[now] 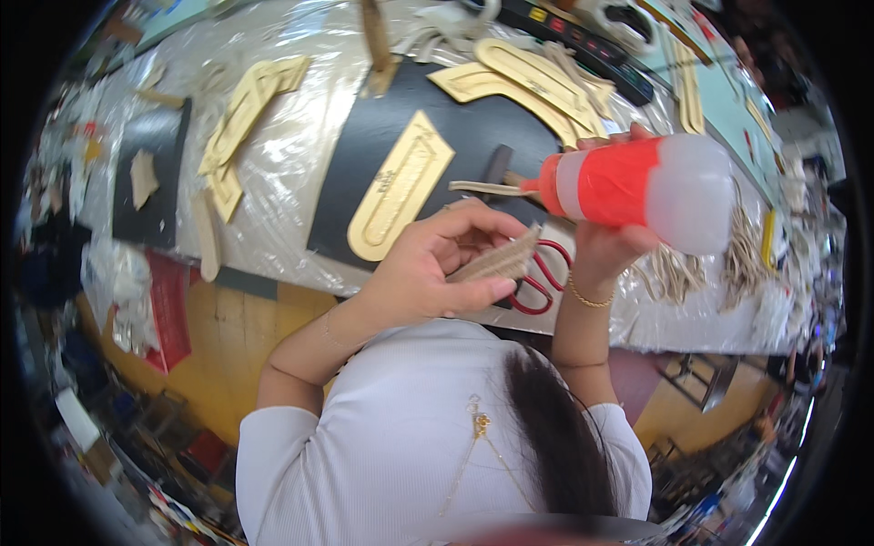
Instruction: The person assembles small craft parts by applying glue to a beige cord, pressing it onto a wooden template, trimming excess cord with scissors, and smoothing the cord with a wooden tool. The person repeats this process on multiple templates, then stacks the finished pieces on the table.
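Bottle (pixel 642 189) held sideways, contents unclear.

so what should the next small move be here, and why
Probably bring the nozzle of the bottle to the beige cloth. The right hand holds the bottle tipped on its side, nozzle pointing left, while the left hand pinches the cloth close by, and the two do not appear to touch.

Panel (pixel 401 191) on mat (pixel 339 205), scissors (pixel 537 312) right of it, bottle (pixel 619 187) farther right
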The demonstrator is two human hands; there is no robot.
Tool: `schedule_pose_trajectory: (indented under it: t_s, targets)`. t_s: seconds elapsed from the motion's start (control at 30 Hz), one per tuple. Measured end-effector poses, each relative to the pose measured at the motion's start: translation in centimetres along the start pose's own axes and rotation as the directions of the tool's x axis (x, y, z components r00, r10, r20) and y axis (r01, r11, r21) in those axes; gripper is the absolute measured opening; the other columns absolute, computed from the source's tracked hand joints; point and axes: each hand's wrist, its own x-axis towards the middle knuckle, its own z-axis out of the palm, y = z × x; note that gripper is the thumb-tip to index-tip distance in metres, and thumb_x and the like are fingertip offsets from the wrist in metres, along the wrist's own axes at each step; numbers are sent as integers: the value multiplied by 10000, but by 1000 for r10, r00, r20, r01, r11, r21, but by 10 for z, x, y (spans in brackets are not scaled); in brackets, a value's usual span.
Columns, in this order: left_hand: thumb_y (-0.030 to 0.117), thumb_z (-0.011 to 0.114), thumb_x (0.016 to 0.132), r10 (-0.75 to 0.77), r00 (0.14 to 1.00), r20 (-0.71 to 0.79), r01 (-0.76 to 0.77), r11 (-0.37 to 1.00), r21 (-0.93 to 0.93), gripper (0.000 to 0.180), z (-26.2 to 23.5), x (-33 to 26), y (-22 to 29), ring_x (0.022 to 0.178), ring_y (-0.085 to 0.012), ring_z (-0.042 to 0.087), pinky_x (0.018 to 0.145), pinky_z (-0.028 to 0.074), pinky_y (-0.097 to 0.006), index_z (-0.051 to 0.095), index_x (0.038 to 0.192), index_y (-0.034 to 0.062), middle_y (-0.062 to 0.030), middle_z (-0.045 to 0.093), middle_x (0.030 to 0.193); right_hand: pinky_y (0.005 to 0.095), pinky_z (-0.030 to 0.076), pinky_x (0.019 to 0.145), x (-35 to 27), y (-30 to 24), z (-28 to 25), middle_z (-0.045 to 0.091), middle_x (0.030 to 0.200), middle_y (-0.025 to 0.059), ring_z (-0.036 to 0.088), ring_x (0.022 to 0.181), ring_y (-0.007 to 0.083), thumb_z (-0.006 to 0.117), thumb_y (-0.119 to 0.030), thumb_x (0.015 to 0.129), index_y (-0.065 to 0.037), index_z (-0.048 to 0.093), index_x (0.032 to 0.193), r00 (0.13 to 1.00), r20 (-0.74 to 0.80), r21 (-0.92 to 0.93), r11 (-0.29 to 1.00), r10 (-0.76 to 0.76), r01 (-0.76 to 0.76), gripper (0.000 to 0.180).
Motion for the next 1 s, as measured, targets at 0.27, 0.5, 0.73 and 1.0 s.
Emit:
schedule_pose_trajectory:
  t_s: [0.27,0.5,0.73,1.0]
  targets:
    - [265,786,863,615,280,-737,447,596,667,395,-151,-83,39,885,-173,660,771,528,-313,714,1182,43,-100,693,1053,515,573,980,8,24,-5,488,1445,214,620,1185,337,826,-638,687,16,343,1466,992,102,-7,997,80,-80,1126]
    - [305,748,868,774,136,-618,817,265,512,446,-257,-151,38,992,-333,671,897,518,-419,703,1186,-4,-199,678,1089,529,562,993,6,30,8,501,1440,209,620,1191,356,849,-577,717,-2,351,1472,980,159,44,990,122,-130,1072]
    - [252,796,817,732,313,-605,854,62,517,654,-278,-142,11,1149,-417,617,986,485,-442,561,1383,23,-265,626,1258,531,560,987,9,40,15,554,1377,185,622,1191,359,820,-558,764,14,375,1449,986,120,135,982,119,-135,997]
    - [-73,781,737,431,406,-805,762,327,559,1125,-267,-151,35,1311,-331,559,1068,436,-379,154,1626,214,-276,453,1508,306,499,908,17,89,43,680,1112,63,622,1020,137,849,-360,830,32,626,1197,953,267,-16,989,146,-147,581]
